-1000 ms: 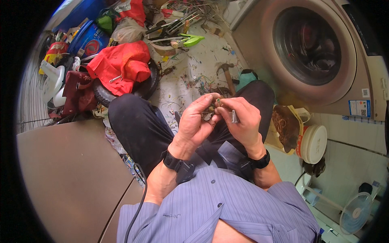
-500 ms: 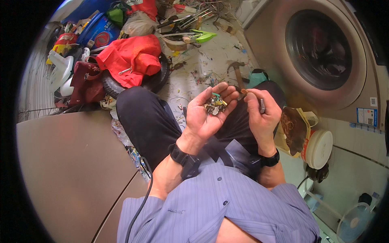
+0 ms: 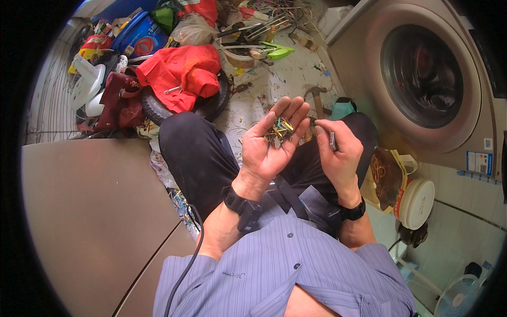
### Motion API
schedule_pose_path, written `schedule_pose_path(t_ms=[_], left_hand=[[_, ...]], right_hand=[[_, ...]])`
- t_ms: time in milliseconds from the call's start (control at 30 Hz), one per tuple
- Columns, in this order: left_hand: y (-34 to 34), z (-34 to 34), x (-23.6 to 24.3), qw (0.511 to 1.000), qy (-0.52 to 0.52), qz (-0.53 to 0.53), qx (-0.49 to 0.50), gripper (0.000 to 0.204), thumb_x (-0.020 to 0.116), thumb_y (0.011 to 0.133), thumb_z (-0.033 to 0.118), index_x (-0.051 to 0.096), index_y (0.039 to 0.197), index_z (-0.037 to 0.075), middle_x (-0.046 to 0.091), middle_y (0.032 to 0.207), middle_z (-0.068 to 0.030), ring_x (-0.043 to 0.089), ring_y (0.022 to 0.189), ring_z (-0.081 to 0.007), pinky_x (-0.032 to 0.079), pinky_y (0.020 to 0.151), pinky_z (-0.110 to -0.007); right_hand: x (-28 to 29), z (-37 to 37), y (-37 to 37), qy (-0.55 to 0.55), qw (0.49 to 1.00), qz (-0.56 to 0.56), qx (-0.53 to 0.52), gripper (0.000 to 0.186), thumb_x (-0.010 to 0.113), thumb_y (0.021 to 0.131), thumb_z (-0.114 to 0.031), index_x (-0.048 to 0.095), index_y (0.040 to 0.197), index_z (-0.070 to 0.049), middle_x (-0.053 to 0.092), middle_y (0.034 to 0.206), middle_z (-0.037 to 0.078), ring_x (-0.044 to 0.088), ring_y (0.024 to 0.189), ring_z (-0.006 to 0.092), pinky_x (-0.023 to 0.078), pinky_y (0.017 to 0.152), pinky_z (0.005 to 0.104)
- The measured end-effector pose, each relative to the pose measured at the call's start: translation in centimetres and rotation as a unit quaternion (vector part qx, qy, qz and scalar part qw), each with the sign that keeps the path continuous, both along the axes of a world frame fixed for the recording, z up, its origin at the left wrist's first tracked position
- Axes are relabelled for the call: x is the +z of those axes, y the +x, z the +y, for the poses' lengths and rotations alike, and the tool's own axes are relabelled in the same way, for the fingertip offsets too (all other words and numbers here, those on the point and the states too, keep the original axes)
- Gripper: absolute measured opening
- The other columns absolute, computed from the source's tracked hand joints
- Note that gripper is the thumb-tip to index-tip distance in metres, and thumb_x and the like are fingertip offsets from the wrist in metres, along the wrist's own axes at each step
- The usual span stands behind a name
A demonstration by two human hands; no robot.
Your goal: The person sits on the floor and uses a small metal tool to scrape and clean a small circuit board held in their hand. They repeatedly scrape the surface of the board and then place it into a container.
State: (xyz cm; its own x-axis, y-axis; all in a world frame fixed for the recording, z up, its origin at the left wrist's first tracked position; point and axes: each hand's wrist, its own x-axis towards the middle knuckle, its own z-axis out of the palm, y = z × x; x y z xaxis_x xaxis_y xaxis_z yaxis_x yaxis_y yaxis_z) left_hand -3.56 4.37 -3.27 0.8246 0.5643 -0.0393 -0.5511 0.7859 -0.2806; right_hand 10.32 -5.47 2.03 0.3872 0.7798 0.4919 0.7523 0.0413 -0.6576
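My left hand (image 3: pixel 269 150) lies palm up between my knees, cupping a small pile of wire scraps and metal bits (image 3: pixel 281 128), some green and yellow. Just right of it, my right hand (image 3: pixel 340 150) has its fingers closed round a small dark metal tool (image 3: pixel 332 141); its thumb and forefinger are near the left hand's fingertips. Behind the hands, a claw hammer (image 3: pixel 318 100) lies on the littered floor (image 3: pixel 272 84). My dark trousers (image 3: pixel 187 156) are below and beside both hands.
A red cloth (image 3: pixel 179 74) covers a tyre (image 3: pixel 158 111) at back left, beside a blue bucket (image 3: pixel 134 34) and clutter. A washing machine (image 3: pixel 354 58) stands at right, near a yellow bag (image 3: pixel 388 177) and a white bucket (image 3: pixel 417 206). A metal panel (image 3: pixel 95 211) fills the lower left.
My hands were together a second ago; now they are apart, the left opened palm up and moved higher, showing the scraps, the right shifted rightward with the metal tool.
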Motion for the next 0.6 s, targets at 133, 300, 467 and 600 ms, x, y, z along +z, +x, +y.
schedule_pose_path(t_ms=[133,300,467,600], left_hand=[[-0.1,-0.2,-0.2,0.999,0.037,-0.009,0.013,0.042,0.041,0.109,0.020,0.059,0.139,-0.004,0.056,0.149,-0.0236,0.044,0.147,-0.0380,0.035,0.125,-0.049],[0.0,-0.5,-0.4,0.998,0.047,0.031,0.022,0.043,0.041,0.109,0.021,0.060,0.138,-0.004,0.057,0.148,-0.0235,0.046,0.145,-0.0379,0.037,0.123,-0.046],[0.0,-0.7,-0.4,0.999,0.042,0.022,0.021,0.043,0.042,0.109,0.021,0.060,0.138,-0.005,0.058,0.147,-0.0234,0.046,0.145,-0.0377,0.038,0.122,-0.045],[0.2,-0.8,-0.4,0.999,0.025,0.033,0.011,0.043,0.041,0.109,0.022,0.060,0.138,-0.005,0.056,0.149,-0.0231,0.045,0.146,-0.0377,0.041,0.120,-0.045]], right_hand=[[0.4,0.6,-1.2,-0.002,0.997,0.010,0.070,0.024,0.080,0.082,0.000,0.072,0.104,-0.003,0.073,0.093,0.016,0.073,0.081,0.0312,0.058,0.069,0.0363],[0.1,1.5,-2.0,-0.045,0.996,-0.042,0.067,0.027,0.079,0.080,-0.003,0.070,0.105,-0.004,0.068,0.093,0.013,0.071,0.080,0.0342,0.058,0.067,0.0396],[0.1,1.3,-2.0,-0.065,0.995,-0.025,0.075,0.026,0.079,0.080,0.001,0.070,0.104,-0.004,0.068,0.093,0.013,0.070,0.080,0.0330,0.057,0.067,0.0381],[0.1,1.1,-1.9,-0.085,0.994,-0.033,0.067,0.024,0.079,0.083,0.001,0.069,0.104,-0.003,0.068,0.093,0.014,0.069,0.079,0.0328,0.056,0.067,0.0381]])
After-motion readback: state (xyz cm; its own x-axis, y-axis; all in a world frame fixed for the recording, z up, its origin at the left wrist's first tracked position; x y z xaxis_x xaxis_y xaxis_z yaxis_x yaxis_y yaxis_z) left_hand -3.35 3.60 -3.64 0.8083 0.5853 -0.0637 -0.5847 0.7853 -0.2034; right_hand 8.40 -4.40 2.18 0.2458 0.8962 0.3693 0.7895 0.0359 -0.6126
